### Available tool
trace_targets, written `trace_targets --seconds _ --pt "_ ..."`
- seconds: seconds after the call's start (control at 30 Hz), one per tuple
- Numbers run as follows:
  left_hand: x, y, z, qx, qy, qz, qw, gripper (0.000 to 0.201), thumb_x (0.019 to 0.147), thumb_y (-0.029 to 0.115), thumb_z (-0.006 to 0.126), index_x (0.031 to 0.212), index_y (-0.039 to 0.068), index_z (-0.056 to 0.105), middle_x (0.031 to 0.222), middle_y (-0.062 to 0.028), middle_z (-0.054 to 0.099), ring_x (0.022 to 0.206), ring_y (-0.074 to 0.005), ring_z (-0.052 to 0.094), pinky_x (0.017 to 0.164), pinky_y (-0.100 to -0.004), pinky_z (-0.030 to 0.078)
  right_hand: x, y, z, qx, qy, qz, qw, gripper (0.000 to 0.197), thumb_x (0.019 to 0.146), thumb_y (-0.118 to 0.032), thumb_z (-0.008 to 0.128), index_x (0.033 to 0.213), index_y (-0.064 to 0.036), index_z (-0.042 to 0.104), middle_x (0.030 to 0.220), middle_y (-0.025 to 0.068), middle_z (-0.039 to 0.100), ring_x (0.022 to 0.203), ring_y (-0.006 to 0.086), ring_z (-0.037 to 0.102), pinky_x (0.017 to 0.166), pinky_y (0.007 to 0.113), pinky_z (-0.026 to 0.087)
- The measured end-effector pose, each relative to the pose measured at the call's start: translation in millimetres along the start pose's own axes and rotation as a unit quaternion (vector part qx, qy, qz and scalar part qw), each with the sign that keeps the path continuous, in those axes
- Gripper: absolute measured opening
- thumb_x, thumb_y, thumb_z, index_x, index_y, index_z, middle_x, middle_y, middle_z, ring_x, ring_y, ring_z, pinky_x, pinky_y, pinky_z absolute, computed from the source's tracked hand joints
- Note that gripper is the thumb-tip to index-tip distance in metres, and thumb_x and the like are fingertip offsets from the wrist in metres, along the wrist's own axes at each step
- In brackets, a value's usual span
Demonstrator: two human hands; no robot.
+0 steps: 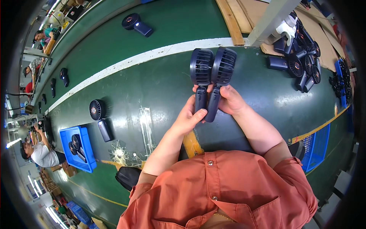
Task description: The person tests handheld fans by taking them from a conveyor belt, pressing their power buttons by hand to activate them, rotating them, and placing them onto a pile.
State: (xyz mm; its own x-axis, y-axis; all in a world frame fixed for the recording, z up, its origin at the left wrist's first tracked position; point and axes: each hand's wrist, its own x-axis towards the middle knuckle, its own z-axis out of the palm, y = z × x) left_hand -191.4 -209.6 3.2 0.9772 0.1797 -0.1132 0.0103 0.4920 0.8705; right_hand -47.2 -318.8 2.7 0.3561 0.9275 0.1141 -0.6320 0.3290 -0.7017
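Note:
Two dark blue handheld fans stand side by side in my hands over the green table, their round caged heads pointing away from me. Around the handle of the left fan [201,68] my left hand [190,113] is closed, its thumb lying across the lower handle. My right hand [230,100] grips the handle of the right fan [223,68], thumb along its side. The two heads and handles nearly touch, and part of my fingers is hidden behind them. To the left on the table lies another handheld fan [97,110], apart from my hands.
A heap of fans [301,63] is piled at the right. On the left a blue tray [89,158] holds more fans. Beyond the white strip [152,54] another fan [142,28] lies on the green belt. A grey post [268,24] rises at the far right. Co-workers sit at the left.

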Motion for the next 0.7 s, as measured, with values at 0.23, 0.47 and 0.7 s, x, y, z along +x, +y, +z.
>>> trace_targets --seconds 0.23,0.47,0.7 --pt "-19 3 1 0.023 -0.02 -0.078 0.996 0.063 0.091 0.056 0.043 0.116 -0.001 0.044 0.068 -0.0039 0.055 0.042 -0.0068 0.043 0.039 -0.0185 0.031 -11 1 10 0.063 -0.066 0.057 0.994 0.041 0.081 -0.043 0.068 0.098 -0.0065 0.062 0.116 0.0182 0.057 0.106 0.0263 0.056 0.091 0.038 0.045" --pt "-14 3 -3 0.074 -0.102 -0.069 0.99 0.045 0.098 0.042 0.035 0.102 0.001 0.052 0.059 -0.0037 0.052 0.038 -0.0059 0.037 0.037 -0.0176 0.029 -44 -92 22 0.026 0.101 -0.172 0.98 0.053 0.083 -0.06 0.054 0.098 -0.0089 0.056 0.11 0.0211 0.053 0.105 0.035 0.056 0.085 0.05 0.05" --pt "-9 5 0 0.015 -0.063 -0.086 0.994 0.031 0.1 0.029 0.037 0.105 0.002 0.051 0.063 -0.0055 0.052 0.04 -0.0071 0.039 0.04 -0.0194 0.033 -106 -251 -55 -0.001 0.457 -0.305 0.835 0.038 0.088 -0.044 0.058 0.096 -0.0063 0.057 0.088 0.0072 0.063 0.082 0.0199 0.063 0.074 0.04 0.053"
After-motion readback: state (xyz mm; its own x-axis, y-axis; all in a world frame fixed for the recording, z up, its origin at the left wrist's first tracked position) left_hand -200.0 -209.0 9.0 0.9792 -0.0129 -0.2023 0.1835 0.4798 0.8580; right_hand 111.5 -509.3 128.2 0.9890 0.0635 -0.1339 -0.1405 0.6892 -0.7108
